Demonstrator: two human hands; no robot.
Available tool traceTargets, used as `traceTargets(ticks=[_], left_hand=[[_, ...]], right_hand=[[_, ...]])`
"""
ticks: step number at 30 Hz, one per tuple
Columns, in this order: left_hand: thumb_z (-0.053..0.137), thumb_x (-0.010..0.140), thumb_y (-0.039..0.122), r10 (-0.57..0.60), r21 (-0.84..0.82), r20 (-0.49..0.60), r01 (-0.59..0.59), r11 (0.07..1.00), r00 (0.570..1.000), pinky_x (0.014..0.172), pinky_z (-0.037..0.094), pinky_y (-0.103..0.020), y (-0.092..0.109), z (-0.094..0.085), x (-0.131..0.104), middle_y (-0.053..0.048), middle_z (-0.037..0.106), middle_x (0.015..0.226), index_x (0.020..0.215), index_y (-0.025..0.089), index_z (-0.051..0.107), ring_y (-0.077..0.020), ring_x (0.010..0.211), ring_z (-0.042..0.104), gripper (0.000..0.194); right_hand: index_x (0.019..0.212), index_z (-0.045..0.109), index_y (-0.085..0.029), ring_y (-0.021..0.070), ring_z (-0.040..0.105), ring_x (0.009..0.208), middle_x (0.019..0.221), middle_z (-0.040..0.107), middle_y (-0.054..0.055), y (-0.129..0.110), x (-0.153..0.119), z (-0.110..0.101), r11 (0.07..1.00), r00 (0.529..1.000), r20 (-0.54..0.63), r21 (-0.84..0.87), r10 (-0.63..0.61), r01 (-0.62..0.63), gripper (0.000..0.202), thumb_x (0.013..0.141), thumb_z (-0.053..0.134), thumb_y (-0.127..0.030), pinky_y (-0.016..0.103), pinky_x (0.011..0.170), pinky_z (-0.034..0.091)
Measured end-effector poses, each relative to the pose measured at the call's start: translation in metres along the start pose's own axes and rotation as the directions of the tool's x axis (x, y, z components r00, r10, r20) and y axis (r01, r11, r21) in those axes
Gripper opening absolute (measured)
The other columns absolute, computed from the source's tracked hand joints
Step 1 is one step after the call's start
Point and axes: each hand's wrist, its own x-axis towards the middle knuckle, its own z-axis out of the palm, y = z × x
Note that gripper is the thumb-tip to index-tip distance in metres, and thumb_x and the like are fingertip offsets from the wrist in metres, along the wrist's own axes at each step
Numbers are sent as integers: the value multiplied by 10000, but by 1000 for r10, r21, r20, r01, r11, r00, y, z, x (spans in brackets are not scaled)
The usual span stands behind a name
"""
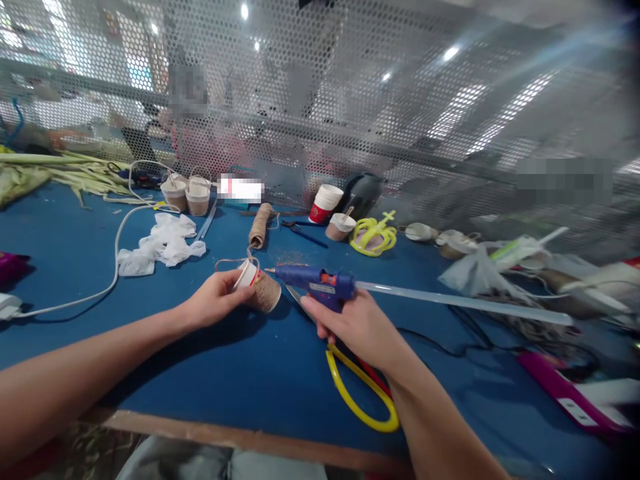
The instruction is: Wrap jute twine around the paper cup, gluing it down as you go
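My left hand (pixel 223 295) grips a paper cup (pixel 267 293) by its white rim; the cup is tipped on its side, and brown twine wraps its lower part. A loose strand of twine rises from the rim. My right hand (pixel 350 319) is closed round a blue hot glue gun (pixel 315 279), with a long clear glue stick (pixel 465 301) sticking out of its back. The gun's nozzle points at the cup, close to the edge of the twine. Under my right hand lie scissors with yellow handles (pixel 363 390), partly hidden by my wrist.
Beyond the cup are a twine roll (pixel 261 227), pliers (pixel 305 233), stacked paper cups (pixel 326 203) and a yellow crown-shaped piece (pixel 374 235). White plastic bags (pixel 163 245) and a white cable (pixel 117 250) lie left. A purple object (pixel 570 390) sits right. Perforated metal panel (pixel 300 120) stands behind.
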Motion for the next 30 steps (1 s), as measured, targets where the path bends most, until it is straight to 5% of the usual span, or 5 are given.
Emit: traceTargets(ticks=[21, 30], left_hand=[[471, 798, 322, 77, 119, 43, -81, 990, 996, 839, 440, -317, 1, -1, 0, -89, 635, 979, 994, 86, 556, -206, 894, 578, 318], [448, 804, 322, 93, 201, 60, -104, 974, 994, 795, 457, -334, -2, -3, 1, -88, 642, 937, 1001, 93, 550, -202, 833, 581, 318]], right_hand=[[526, 522, -191, 117, 554, 443, 404, 531, -30, -6, -3, 5, 967, 996, 9, -242, -84, 83, 298, 783, 471, -334, 204, 507, 429], [619, 568, -185, 126, 573, 467, 437, 557, -23, -4, -4, 5, 957, 995, 12, -273, -98, 98, 243, 788, 462, -323, 208, 515, 440]])
